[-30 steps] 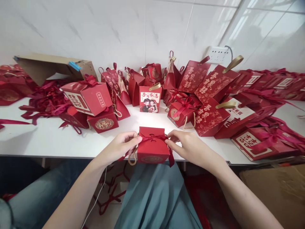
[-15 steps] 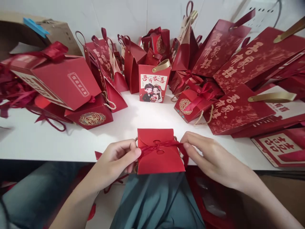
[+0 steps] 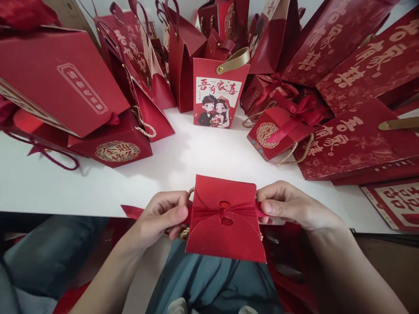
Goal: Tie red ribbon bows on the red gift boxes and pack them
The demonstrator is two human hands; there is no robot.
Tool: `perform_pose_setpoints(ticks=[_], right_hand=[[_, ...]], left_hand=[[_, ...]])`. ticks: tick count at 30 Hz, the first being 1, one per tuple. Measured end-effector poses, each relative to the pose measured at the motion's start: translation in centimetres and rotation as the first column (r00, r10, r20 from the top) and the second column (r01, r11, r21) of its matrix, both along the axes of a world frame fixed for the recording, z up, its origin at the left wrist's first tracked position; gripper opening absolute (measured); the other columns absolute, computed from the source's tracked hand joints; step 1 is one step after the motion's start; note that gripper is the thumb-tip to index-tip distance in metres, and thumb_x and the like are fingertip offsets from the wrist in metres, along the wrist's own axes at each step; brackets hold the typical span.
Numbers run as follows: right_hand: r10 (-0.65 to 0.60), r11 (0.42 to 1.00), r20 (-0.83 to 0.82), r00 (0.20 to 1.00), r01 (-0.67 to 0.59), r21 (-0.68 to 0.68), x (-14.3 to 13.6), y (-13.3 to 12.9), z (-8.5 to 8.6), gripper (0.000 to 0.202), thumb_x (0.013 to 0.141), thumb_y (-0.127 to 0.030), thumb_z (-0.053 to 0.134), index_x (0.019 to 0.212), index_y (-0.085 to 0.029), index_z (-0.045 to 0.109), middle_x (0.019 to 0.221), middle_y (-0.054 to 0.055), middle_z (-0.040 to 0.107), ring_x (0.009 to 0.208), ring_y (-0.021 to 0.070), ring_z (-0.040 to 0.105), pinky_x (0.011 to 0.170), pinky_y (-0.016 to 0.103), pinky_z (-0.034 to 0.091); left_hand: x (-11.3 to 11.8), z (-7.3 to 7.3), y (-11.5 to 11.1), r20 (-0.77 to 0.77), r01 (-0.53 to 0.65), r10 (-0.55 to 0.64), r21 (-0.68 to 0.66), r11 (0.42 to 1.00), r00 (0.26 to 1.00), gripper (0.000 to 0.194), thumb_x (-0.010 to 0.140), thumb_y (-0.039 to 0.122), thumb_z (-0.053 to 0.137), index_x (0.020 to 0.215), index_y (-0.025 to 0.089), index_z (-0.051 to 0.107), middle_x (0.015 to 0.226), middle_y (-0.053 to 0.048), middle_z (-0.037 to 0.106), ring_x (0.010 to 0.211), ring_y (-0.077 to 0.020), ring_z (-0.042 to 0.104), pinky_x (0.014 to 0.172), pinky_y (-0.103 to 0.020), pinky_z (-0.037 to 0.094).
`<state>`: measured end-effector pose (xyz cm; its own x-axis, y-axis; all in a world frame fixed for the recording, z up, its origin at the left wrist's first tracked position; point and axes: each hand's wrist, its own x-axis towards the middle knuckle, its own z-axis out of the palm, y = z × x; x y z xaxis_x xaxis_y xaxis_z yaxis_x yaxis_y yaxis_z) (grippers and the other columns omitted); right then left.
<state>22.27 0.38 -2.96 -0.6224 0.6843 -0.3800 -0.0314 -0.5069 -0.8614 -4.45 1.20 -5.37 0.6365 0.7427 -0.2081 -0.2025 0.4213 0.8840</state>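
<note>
**Ribbon (image 3: 242,209) pinched on both sides of a red gift box (image 3: 229,242)**

Head view, looking down. Red gift box held up at the front edge of the white table (image 3: 203,157), partly over the lap, flap side upward; contact with the edge impossible to tell. Ribbon gathered across the middle of the closed, curved flaps, with a small knot (image 3: 224,212) over the rounded cutout. Left hand (image 3: 166,216): at the left side of the box, thumb and forefinger closed on the ribbon, other fingers curled and partly hidden; a pointed ribbon tail (image 3: 131,212) jutting out to the left. Right hand (image 3: 286,207): at the opposite side, thumb pressed against the bent forefinger, with the ribbon pinched between. Twisted cord (image 3: 185,233) just below the left fingers.

Beyond, upright on the table: a box with a printed couple (image 3: 212,109) and a gold strap (image 3: 235,61). To its right, a small tilted box (image 3: 262,137) topped by a glossy bow (image 3: 304,109). To its left, a medallion box (image 3: 118,148) beneath a larger tilted carton (image 3: 65,87).
</note>
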Motion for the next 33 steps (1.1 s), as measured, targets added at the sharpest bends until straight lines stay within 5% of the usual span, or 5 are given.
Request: perform_pose_setpoints(ticks=[9,16,23,28,33], right_hand=[[-0.05,0.945,0.216,0.975,-0.024,0.325,0.5,-1.4,3.5,0.035,0.086,-0.046,0.056,0.069,-0.016,0.062,0.053,-0.001,0.051,0.047,0.0087,0.043,0.044,0.022,0.032],[-0.179,0.677,0.277,0.944,-0.086,0.731,-2.5,-1.5,6.9,0.017,0.086,-0.024,0.058,0.073,-0.021,0.069,0.093,0.005,0.064,0.084,0.0171,0.062,0.074,0.028,0.05],[-0.372,0.558,0.291,0.881,-0.039,0.829,-4.5,-1.4,6.6,0.014,0.085,-0.02,0.059,0.081,-0.021,0.073,0.088,0.002,0.072,0.078,0.0162,0.066,0.065,0.023,0.051],[-0.524,0.424,0.206,0.827,0.044,0.905,-5.5,-1.3,5.2,0.01,0.083,-0.02,0.063,0.077,-0.018,0.069,0.07,0.0,0.067,0.063,0.0123,0.059,0.059,0.023,0.046],[-0.515,0.319,0.206,0.832,-0.037,0.947,-5.9,-1.6,4.5,0.012,0.087,-0.014,0.056,0.09,-0.016,0.068,0.079,0.004,0.065,0.078,0.0154,0.056,0.073,0.028,0.046]], left_hand=[[-0.9,2.1,0.2,-0.22,0.032,-0.014,0.078,0.996,0.975,0.041,0.079,0.047,0.059,0.056,0.017,0.043,0.038,0.005,0.046,0.034,-0.0035,0.031,0.035,-0.015,0.018],[-0.2,5.1,-0.1,-0.309,0.017,0.035,0.165,0.986,0.95,0.038,0.083,0.046,0.053,0.059,0.017,0.048,0.043,0.004,0.051,0.032,-0.0037,0.034,0.032,-0.016,0.022],[0.3,6.6,-1.0,-0.44,0.071,0.075,0.307,0.949,0.895,0.038,0.086,0.04,0.05,0.057,0.016,0.047,0.047,0.004,0.049,0.039,-0.0031,0.036,0.036,-0.015,0.024],[-0.3,7.0,-1.8,-0.48,-0.012,0.248,0.442,0.897,0.841,0.011,0.086,0.032,0.051,0.091,0.023,0.052,0.062,0.006,0.055,0.049,-0.0057,0.046,0.041,-0.014,0.034],[-1.4,7.2,-2.6,-0.61,0.187,0.294,0.601,0.777,0.736,0.013,0.084,0.029,0.053,0.094,0.022,0.055,0.078,0.002,0.06,0.059,-0.0078,0.052,0.052,-0.017,0.043]])
